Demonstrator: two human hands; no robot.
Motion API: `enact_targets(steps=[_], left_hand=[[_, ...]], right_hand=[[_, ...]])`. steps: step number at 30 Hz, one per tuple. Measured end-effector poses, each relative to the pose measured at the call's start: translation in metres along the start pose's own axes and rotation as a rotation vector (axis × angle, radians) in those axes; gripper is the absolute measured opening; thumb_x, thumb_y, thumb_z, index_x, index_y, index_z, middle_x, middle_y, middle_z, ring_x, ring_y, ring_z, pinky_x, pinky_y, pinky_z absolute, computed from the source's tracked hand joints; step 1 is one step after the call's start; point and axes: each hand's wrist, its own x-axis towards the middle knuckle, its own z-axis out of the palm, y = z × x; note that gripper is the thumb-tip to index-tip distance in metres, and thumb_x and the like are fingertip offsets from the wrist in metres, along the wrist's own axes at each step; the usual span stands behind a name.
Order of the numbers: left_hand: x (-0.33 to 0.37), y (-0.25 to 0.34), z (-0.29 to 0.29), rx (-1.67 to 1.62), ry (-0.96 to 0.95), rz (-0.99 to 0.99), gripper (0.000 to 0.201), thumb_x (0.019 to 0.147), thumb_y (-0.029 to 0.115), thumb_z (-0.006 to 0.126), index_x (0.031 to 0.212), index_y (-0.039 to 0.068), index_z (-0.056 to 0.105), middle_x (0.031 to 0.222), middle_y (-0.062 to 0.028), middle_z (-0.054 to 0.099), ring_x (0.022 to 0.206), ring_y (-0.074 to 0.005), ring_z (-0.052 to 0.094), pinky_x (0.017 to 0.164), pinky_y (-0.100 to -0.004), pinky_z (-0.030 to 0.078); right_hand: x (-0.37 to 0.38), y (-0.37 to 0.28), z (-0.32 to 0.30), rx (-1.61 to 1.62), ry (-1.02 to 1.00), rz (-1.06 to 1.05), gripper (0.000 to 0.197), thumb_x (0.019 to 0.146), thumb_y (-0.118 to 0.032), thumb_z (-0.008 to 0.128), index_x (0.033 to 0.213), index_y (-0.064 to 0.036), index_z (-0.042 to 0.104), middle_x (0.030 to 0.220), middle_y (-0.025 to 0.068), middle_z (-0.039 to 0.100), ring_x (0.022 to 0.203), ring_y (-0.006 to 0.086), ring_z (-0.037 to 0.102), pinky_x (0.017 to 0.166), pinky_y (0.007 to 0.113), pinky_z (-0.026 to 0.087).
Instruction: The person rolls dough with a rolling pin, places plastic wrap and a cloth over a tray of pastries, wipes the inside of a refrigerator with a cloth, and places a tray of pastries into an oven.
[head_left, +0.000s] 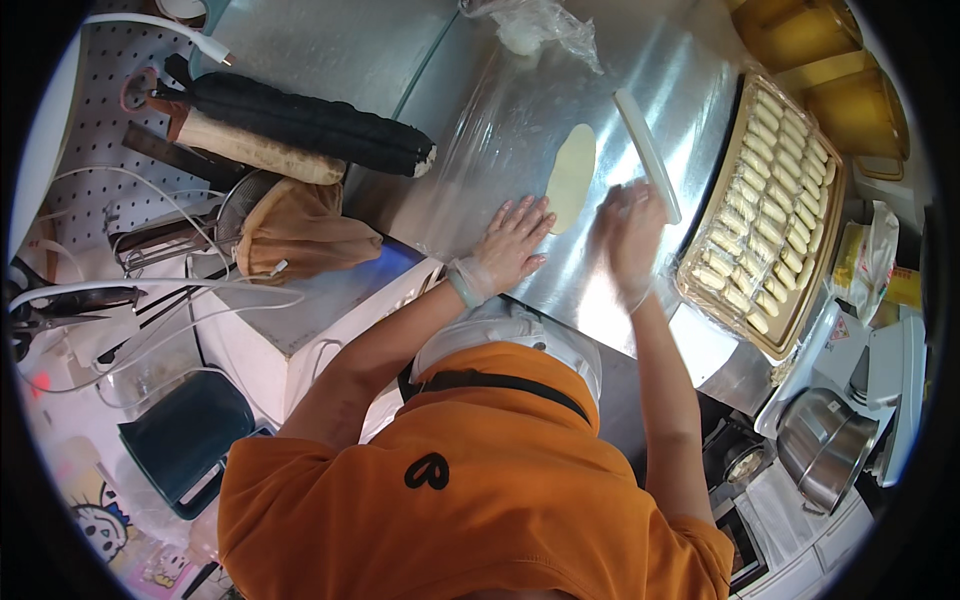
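A flat, oval piece of rolled dough (pixel 573 175) lies on the shiny metal work surface (pixel 500 120). My left hand (pixel 515 242) rests flat by its lower left edge, fingers spread and fingertips touching or very near the dough. To the right of the dough is my right hand (pixel 632 230), smeared by motion, so its fingers cannot be made out. Just beside it a pale, slender rolling pin (pixel 648 155) lies slanted; whether the hand touches it is unclear.
A tray (pixel 795 345) at right holds several rows of shaped dough pieces (pixel 765 200) under clear film. Crumpled plastic (pixel 545 25) sits at the far edge. On the left are a long black padded roll (pixel 310 120), a brown cloth bag (pixel 300 230) and a dark green container (pixel 190 440). Metal bowls (pixel 830 445) stand lower right.
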Motion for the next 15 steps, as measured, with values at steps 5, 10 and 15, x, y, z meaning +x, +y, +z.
enact_targets(steps=[5, 10, 15], left_hand=[[-0.018, -0.016, -0.017, -0.126, 0.168, -0.162, 0.061, 0.088, 0.030, 0.047, 0.139, 0.003, 0.026, 0.144, -0.0200, 0.022, 0.132, -0.0370, 0.023, 0.108, -0.0469, 0.018], [-0.033, -0.034, -0.022, -0.133, 0.174, -0.220, 0.061, 0.088, 0.028, 0.048, 0.138, 0.000, 0.026, 0.144, -0.0218, 0.023, 0.132, -0.0385, 0.022, 0.108, -0.0453, 0.018], [-0.034, -0.036, -0.027, -0.134, 0.197, -0.229, 0.060, 0.090, 0.031, 0.044, 0.137, 0.000, 0.026, 0.143, -0.0228, 0.022, 0.132, -0.0389, 0.022, 0.108, -0.0458, 0.018]], right_hand=[[-0.086, -0.068, -0.008, 0.159, -0.638, -0.226, 0.064, 0.083, -0.026, 0.055, 0.135, 0.0017, 0.030, 0.142, 0.0171, 0.029, 0.133, 0.0290, 0.026, 0.109, 0.045, 0.019], [-0.074, -0.086, 0.004, 0.038, -0.756, 0.003, 0.072, 0.082, -0.039, 0.055, 0.136, 0.0021, 0.029, 0.145, 0.0173, 0.021, 0.136, 0.0294, 0.018, 0.108, 0.052, 0.013], [-0.012, -0.083, 0.032, -0.081, -0.517, 0.141, 0.073, 0.083, -0.041, 0.054, 0.136, 0.0020, 0.030, 0.144, 0.0198, 0.022, 0.135, 0.0353, 0.017, 0.107, 0.055, 0.012]])
